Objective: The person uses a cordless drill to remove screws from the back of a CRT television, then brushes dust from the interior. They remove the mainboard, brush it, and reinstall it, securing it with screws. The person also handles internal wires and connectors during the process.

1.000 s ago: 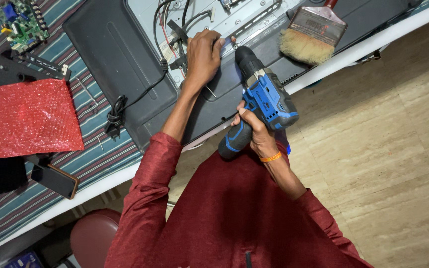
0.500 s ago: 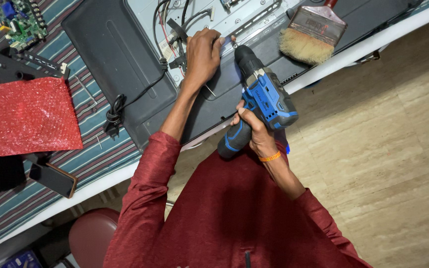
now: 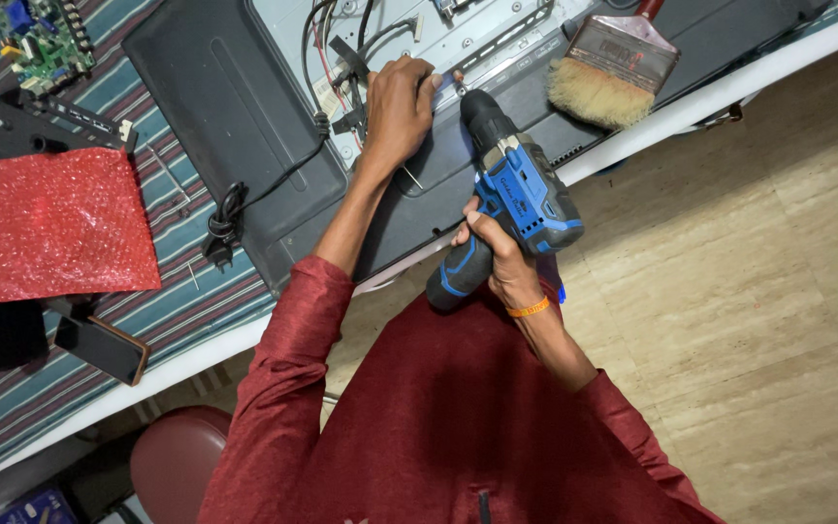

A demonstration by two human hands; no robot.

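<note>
Fingers of the right hand [image 3: 499, 260] wrap the grip of a blue cordless drill [image 3: 506, 199], its nose pointed at the opened television back [image 3: 244, 107]. Just beside the drill's tip, the left hand [image 3: 395, 109] rests palm-down on that panel, fingers curled. Beyond the drill lies a paintbrush [image 3: 613, 68]; well left, red bubble wrap [image 3: 55, 223].

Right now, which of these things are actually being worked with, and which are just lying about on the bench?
In use:
- blue cordless drill, gripped by the right hand
- opened black panel, steadied by the left hand

Lying about:
- paintbrush
- red bubble-wrap bag
- green circuit board
- phone
</note>
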